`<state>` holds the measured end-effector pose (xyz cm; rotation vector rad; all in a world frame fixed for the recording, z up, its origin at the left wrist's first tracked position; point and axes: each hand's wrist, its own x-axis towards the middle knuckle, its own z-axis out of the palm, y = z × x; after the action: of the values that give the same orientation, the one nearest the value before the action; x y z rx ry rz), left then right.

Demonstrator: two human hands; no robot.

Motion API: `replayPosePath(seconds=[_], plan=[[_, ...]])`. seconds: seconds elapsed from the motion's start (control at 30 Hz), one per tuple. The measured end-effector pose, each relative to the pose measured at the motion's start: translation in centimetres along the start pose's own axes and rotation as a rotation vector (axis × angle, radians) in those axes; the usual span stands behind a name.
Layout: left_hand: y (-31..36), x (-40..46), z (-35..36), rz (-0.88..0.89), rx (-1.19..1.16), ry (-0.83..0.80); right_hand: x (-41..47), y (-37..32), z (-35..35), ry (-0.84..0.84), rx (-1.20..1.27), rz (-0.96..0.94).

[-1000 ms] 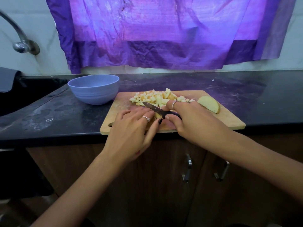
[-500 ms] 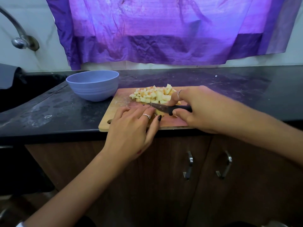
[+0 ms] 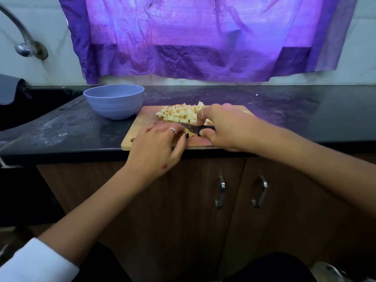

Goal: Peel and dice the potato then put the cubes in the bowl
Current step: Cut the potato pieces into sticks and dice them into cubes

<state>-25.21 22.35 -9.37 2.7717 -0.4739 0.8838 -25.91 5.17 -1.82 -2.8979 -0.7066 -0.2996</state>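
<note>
Wooden cutting board lies at the front edge of a black countertop, with a heap of pale potato cubes on its far half and an empty blue bowl standing just beside its far left corner. On the near half, the left hand lies with fingers stretched flat over a small potato piece, of which only a sliver shows beside the thumb. Curled round the black handle of a small knife, the right hand holds the blade pointing left, against that piece.
</note>
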Motion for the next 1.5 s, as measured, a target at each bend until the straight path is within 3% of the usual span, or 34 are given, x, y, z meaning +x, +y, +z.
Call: replayPosePath(seconds=[0.1, 0.3, 0.53, 0.73, 0.83, 1.03, 1.17, 1.4, 1.5], plan=[[0.3, -0.1, -0.1, -0.020, -0.014, 0.014, -0.2, 0.4, -1.1, -0.048, 0.041, 0.034], [0.0, 0.3, -0.5, 0.006, -0.061, -0.043, -0.6, -1.3, 2.3, 0.102, 0.024, 0.013], [-0.1, 0.4, -0.5, 0.005, -0.069, -0.055, -3.2, -0.1, 0.6, 0.040, 0.035, 0.068], [-0.2, 0.8, -0.8, -0.005, -0.160, -0.068, -2.9, -0.5, 2.9, 0.189, -0.249, -0.077], [-0.6, 1.8, -1.4, 0.027, -0.113, -0.140, -2.9, 0.8, 2.5, 0.232, -0.133, -0.001], [-1.5, 4.4, -2.0, 0.067, -0.129, -0.292, -4.9, 4.1, 1.2, 0.114, -0.098, 0.192], [-1.9, 4.6, -1.5, -0.002, -0.231, -0.228, -5.7, 6.0, 0.7, 0.064, -0.055, 0.216], [-1.8, 3.4, -0.5, -0.152, -0.289, -0.045, -6.0, 5.8, 2.0, 0.382, 0.337, 0.104], [-1.8, 3.4, -0.6, -0.161, -0.306, -0.030, -5.8, 4.7, 3.2, 0.490, 0.458, 0.139]])
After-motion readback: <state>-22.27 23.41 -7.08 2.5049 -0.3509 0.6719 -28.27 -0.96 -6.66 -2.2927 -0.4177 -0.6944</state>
